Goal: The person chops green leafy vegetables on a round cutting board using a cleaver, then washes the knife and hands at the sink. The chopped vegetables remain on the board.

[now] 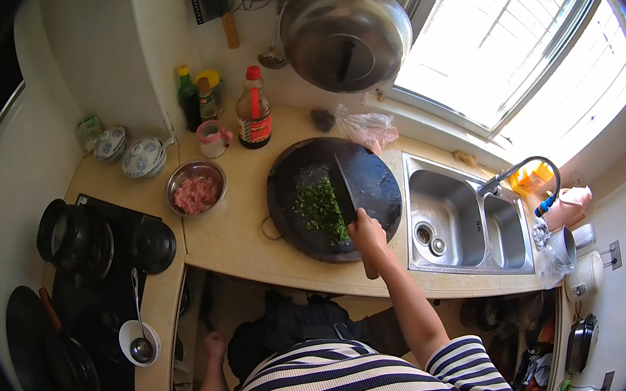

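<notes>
My right hand point(368, 234) grips the handle of a dark-bladed Chinese cleaver point(342, 189). Its blade points away from me, along the right side of a heap of chopped green herbs point(318, 212). Both are on a round, dark chopping board point(373, 188) with a metal ring at its left edge. Down at my left side, below counter height, is my left hand point(214, 344). Its fingers look curled, but it is small and shaded, so whether it holds anything is unclear.
Left of the board stands a metal bowl of minced meat point(195, 194). Behind are a sauce bottle point(254, 109) and a pink-handled jar point(214, 138). A double sink point(445, 215) lies right. Pots and a white bowl with ladle point(140, 342) sit left by the cooktop point(102, 300).
</notes>
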Demonstrator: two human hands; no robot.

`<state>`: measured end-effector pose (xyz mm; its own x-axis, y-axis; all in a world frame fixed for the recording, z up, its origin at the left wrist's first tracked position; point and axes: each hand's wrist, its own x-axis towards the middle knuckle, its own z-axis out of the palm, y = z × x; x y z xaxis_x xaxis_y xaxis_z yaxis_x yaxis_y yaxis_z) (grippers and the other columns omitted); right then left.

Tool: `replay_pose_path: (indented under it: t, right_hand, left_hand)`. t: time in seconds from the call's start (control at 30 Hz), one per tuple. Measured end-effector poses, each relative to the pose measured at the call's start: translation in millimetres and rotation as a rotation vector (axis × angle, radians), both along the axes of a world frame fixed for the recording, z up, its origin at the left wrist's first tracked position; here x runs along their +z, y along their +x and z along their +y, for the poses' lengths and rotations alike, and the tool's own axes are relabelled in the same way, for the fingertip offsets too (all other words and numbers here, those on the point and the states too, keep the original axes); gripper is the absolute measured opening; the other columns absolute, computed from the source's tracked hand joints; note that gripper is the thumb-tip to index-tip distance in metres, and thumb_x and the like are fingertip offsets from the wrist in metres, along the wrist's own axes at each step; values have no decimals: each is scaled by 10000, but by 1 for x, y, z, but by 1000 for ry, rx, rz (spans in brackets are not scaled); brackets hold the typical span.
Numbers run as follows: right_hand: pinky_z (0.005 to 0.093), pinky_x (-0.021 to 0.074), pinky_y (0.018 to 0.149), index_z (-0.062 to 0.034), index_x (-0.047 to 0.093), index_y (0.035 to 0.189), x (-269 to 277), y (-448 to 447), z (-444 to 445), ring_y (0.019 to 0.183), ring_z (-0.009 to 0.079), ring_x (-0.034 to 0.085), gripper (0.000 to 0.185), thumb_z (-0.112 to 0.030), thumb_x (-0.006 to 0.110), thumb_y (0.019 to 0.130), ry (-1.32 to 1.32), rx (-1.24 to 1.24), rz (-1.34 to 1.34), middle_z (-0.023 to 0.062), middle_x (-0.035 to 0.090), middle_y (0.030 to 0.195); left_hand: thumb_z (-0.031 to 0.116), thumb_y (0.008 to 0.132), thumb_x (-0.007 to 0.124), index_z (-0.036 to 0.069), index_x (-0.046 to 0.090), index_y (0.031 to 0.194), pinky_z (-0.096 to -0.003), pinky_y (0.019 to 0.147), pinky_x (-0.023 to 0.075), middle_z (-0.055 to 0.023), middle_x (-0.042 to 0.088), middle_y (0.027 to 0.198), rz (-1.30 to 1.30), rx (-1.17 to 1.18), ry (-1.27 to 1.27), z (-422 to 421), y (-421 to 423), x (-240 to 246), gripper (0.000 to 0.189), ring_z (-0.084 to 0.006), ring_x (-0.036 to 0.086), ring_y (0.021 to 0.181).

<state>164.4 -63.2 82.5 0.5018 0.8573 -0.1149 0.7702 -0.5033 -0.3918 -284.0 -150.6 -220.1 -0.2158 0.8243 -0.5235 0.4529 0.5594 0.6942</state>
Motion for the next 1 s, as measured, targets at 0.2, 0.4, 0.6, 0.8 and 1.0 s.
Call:
replay_pose_path:
  t: [0.2,0.4,0.6,0.8,1.0]
  right_hand:
    - [517,459,664,-39,426,930,-18,-5,2,738,445,584,201,-188,469,801,18,103,-75,251,604,757]
    - [517,451,688,-33,426,927,-18,-10,5,780,439,579,209,-191,479,800,-18,50,-14,257,602,783]
    - [510,461,698,-31,439,934,2,-21,10,790,434,587,199,-180,471,806,-6,45,-15,261,606,813]
    - [502,463,695,-35,442,944,-9,-13,19,799,431,586,209,-175,482,794,-43,109,-31,260,606,818]
    - [504,463,691,-36,449,915,-22,-19,17,783,428,589,190,-175,477,788,-39,81,-29,257,607,806]
  left_hand:
    - [155,762,608,12,636,793,-357,662,461,-129,629,744,40,-55,58,4,-4,-8,149,-214,600,705]
    - [153,752,606,13,645,764,-348,645,466,-112,624,696,11,-11,29,2,-9,-26,146,-196,597,667]
    - [96,751,587,28,664,750,-341,636,473,-95,631,684,17,-20,39,-6,-13,-18,103,-184,602,659]
    - [101,761,611,26,668,823,-343,665,479,-113,646,779,-71,23,-56,-2,-14,-19,113,-192,609,731]
    - [127,769,616,30,663,888,-347,701,480,-124,656,844,-21,-41,-28,0,-14,-20,161,-208,618,778]
